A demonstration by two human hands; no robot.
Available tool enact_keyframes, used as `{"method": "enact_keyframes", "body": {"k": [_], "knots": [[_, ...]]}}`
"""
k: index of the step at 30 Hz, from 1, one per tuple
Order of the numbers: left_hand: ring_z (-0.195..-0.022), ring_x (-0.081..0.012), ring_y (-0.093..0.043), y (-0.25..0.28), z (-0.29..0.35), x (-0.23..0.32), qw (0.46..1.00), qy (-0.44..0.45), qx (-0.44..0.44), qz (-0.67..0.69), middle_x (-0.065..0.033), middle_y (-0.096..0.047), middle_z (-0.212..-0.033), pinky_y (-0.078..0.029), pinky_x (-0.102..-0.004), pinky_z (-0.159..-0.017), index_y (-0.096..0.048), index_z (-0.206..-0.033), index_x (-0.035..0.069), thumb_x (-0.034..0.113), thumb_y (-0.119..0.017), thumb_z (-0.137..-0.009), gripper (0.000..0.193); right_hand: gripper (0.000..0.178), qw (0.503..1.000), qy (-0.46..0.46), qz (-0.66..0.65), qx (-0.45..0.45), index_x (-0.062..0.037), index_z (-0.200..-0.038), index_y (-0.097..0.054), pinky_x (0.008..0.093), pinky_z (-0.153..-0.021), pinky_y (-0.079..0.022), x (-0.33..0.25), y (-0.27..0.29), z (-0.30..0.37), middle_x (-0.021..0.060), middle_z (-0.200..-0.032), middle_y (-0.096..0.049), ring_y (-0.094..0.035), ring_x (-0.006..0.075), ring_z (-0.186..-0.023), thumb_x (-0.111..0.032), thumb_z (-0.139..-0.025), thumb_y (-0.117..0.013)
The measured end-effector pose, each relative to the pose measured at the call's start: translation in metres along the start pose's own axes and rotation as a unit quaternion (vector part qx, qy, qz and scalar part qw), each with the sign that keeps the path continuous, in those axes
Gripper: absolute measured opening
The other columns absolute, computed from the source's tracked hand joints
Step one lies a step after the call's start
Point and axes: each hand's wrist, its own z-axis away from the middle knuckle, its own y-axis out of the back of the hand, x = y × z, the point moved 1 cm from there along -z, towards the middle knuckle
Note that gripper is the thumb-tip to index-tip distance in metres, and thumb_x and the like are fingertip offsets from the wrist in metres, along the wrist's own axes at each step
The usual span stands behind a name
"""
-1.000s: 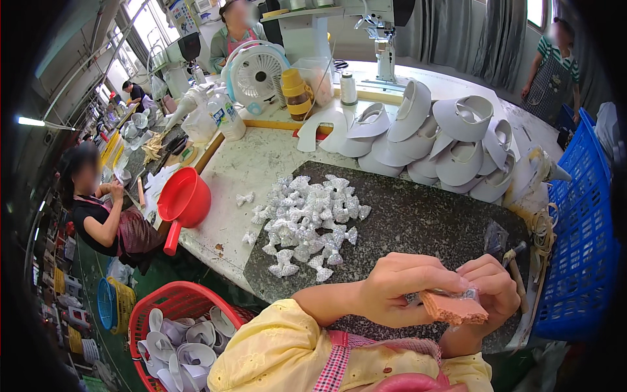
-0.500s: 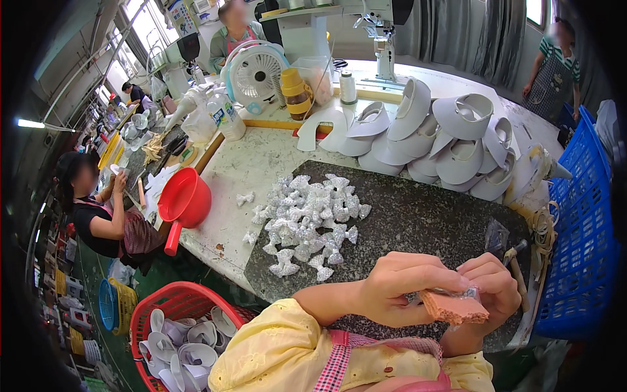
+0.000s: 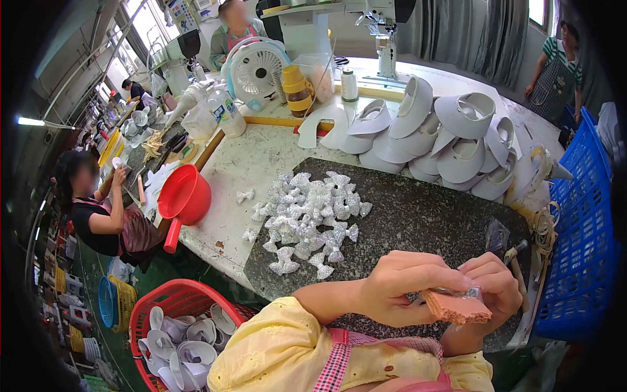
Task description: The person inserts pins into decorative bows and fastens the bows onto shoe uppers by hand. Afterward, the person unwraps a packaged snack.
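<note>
Close to my body at the lower right, my left hand (image 3: 403, 287) and my right hand (image 3: 494, 285) are both closed on a pinkish-orange wafer biscuit (image 3: 456, 310). Its near edge looks rough and layered, as if bitten. Clear crinkled wrapper (image 3: 471, 291) shows between the fingers at its far side. Beneath my hands lies a dark speckled stone slab (image 3: 418, 219). Left of them, on the slab, is a heap of silvery-white glittery bows (image 3: 307, 215). A couple of loose bows (image 3: 245, 195) lie off the slab's left edge.
White shoe uppers (image 3: 460, 160) are piled behind the slab. A hammer (image 3: 516, 261) lies right of my hands, beside a blue crate (image 3: 578, 228). At left are a red dipper (image 3: 189, 196) and a red basket (image 3: 173, 287) of white pieces. A fan (image 3: 258, 75) and sewing machine (image 3: 385, 55) stand behind. Several people are around.
My hands and the wafer biscuit keep almost the same place. At the far right, the standing person has turned the head slightly.
</note>
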Motion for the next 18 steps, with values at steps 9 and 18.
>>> {"method": "enact_keyframes", "body": {"k": [9, 18], "knots": [[-0.055, -0.0189, -0.056, -0.0006, -0.0001, -0.0002, 1.000, -0.003, 0.001, -0.005, -0.0078, -0.059, -0.072, -0.043, -0.0253, -0.047, -0.059, -0.100, 0.002, 0.008, -0.065, -0.070, 0.031, 0.022, 1.000, 0.003, -0.006, 0.001, -0.0055, -0.071, -0.054, 0.0253, -0.049, -0.043, -0.0001, -0.0010, -0.0007, 0.0071, -0.062, -0.060, -0.057, 0.0187, -0.056, -0.015, -0.065, -0.073], [-0.057, -0.0194, -0.057, -0.0003, 0.0007, -0.0003, 1.000, 0.001, -0.002, -0.005, -0.0087, -0.060, -0.073, -0.043, -0.0257, -0.048, -0.058, -0.100, 0.001, 0.008, -0.065, -0.071, 0.030, 0.022, 1.000, 0.003, -0.008, 0.008, -0.0055, -0.071, -0.053, 0.0251, -0.049, -0.043, 0.0012, -0.0020, -0.0005, 0.0069, -0.061, -0.059, -0.057, 0.0187, -0.055, -0.015, -0.065, -0.072]]}}
